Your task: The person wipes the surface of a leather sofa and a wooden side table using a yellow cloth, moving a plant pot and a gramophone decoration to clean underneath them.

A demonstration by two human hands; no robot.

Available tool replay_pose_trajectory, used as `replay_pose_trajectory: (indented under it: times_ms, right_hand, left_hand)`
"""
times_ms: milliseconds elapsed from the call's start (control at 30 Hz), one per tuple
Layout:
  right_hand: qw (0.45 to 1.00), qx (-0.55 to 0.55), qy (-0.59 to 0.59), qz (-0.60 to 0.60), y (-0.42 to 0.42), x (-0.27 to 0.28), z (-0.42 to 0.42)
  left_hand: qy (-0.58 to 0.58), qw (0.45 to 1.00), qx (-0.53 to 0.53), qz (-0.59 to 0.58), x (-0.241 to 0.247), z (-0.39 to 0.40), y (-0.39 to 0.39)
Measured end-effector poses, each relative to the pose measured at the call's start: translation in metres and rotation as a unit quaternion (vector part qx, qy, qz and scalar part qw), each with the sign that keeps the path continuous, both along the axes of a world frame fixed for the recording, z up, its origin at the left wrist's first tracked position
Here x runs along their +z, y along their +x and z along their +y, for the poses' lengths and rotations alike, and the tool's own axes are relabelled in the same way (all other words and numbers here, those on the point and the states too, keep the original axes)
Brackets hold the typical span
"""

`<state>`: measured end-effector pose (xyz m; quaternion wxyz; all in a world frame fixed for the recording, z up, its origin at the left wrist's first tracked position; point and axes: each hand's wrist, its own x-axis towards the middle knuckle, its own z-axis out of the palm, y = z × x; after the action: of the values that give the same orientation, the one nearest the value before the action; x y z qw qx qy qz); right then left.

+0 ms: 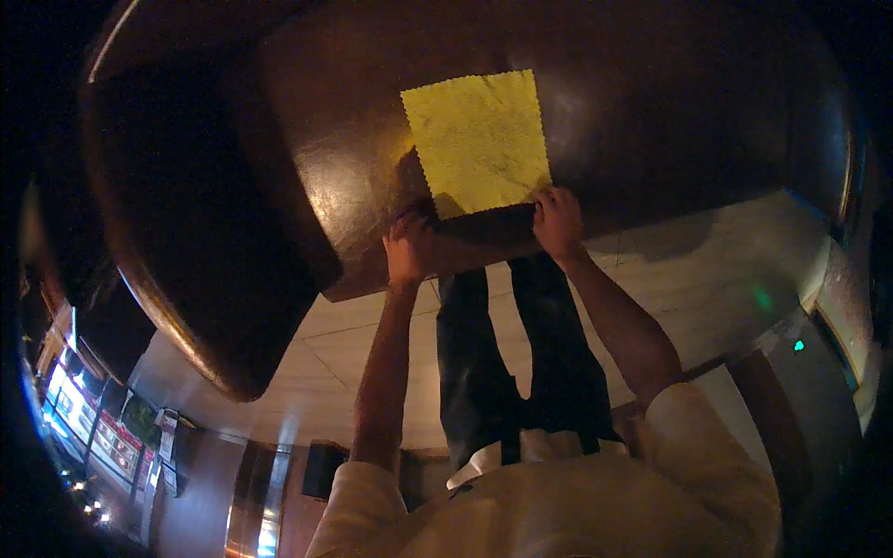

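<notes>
A square yellow cloth [481,143] with zigzag-cut edges lies spread out on a glossy dark brown furniture top [349,230]. Creases and greyish smudges mark its face. My right hand [558,217] is at the cloth's near right corner, with the fingertips closed on its edge. Just off the near left corner is my left hand [408,250], low over the front edge of the brown surface. Its fingers are bent and dim, so whether they touch the cloth is unclear.
A dark raised block [209,209] with a rounded, light-catching rim borders the surface on the left. My legs [474,363] stand on a pale plank-patterned floor [377,335] close to the front edge. Bright lit panels [104,432] show at the far lower left.
</notes>
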<state>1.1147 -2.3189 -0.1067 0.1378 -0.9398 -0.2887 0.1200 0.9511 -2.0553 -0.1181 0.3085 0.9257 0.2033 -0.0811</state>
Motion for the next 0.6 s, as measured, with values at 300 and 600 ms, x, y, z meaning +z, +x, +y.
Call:
replay_pose_trajectory:
  times_ms: [300, 600]
  right_hand:
    - [0.991, -0.105, -0.002, 0.081, 0.014, 0.014, 0.008]
    - [0.977, -0.129, 0.005, 0.169, -0.053, 0.026, -0.018]
  left_hand:
    - [0.036, 0.996, -0.074, 0.019, 0.0, -0.047, 0.076]
    - [0.042, 0.989, 0.051, 0.129, 0.024, -0.116, -0.03]
